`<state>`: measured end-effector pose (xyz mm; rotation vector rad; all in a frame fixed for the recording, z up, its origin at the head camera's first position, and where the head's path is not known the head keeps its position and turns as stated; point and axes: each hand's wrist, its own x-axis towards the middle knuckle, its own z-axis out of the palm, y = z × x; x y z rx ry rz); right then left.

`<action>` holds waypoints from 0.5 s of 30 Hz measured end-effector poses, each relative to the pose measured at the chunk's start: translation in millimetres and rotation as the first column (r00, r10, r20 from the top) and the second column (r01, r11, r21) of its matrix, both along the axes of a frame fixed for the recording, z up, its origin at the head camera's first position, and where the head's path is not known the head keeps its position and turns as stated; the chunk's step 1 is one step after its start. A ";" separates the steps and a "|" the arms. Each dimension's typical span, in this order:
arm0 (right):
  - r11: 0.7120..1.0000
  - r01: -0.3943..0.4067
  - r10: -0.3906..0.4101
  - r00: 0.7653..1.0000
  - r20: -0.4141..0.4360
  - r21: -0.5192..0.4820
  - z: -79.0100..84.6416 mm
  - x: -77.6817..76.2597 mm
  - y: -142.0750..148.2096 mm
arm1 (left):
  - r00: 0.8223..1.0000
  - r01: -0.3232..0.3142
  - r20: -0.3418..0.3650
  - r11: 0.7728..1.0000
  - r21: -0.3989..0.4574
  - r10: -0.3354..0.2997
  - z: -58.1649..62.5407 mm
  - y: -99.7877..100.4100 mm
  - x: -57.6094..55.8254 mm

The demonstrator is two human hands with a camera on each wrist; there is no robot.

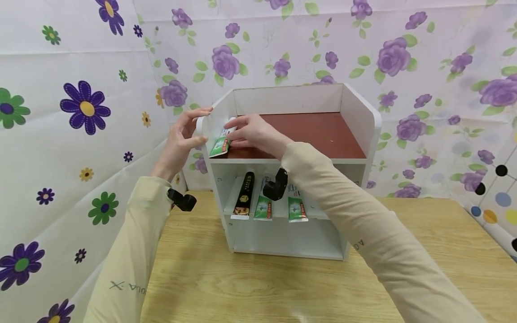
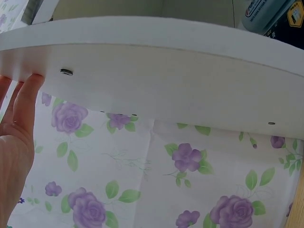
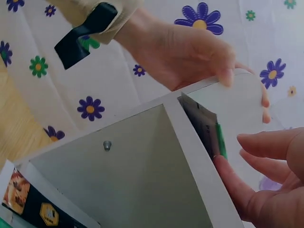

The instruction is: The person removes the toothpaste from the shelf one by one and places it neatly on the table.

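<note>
A green-and-white toothpaste tube (image 1: pixel 220 144) leans against the inner left side of the top tier of a white shelf (image 1: pixel 288 99). My right hand (image 1: pixel 258 133) reaches over the brown top board, its spread fingertips at the tube. In the right wrist view, one fingertip touches the tube's green edge (image 3: pixel 221 141), while other fingers (image 3: pixel 261 145) stand off from that end. My left hand (image 1: pixel 177 144) grips the shelf's left side panel, thumb at the front edge. Its fingers (image 2: pixel 29 97) press the panel's outer face in the left wrist view.
On the middle tier lie a black toothpaste tube (image 1: pixel 244 197) and two green-and-white tubes (image 1: pixel 264 205), (image 1: pixel 297 207), their flat ends jutting out over the front. The shelf stands on a wooden table (image 1: pixel 258 287). Flowered sheets (image 1: pixel 282 40) hang behind and at the left.
</note>
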<state>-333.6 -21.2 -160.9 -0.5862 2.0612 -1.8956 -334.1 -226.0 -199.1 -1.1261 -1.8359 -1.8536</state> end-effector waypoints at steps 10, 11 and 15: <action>0.997 0.028 -0.026 0.999 -0.034 0.066 -1.6 0.4 -10.3 | 1.000 0.014 -0.021 1.000 0.001 -0.014 -0.5 1.2 -0.1; 0.998 0.030 -0.029 0.999 -0.025 0.061 -1.3 0.1 -10.6 | 1.000 0.010 -0.022 1.000 0.000 -0.010 -0.5 1.1 -0.1; 0.999 0.027 -0.028 0.999 0.027 0.023 -0.8 -1.4 -10.4 | 1.000 -0.002 -0.023 1.000 -0.005 0.002 -0.4 0.5 -0.1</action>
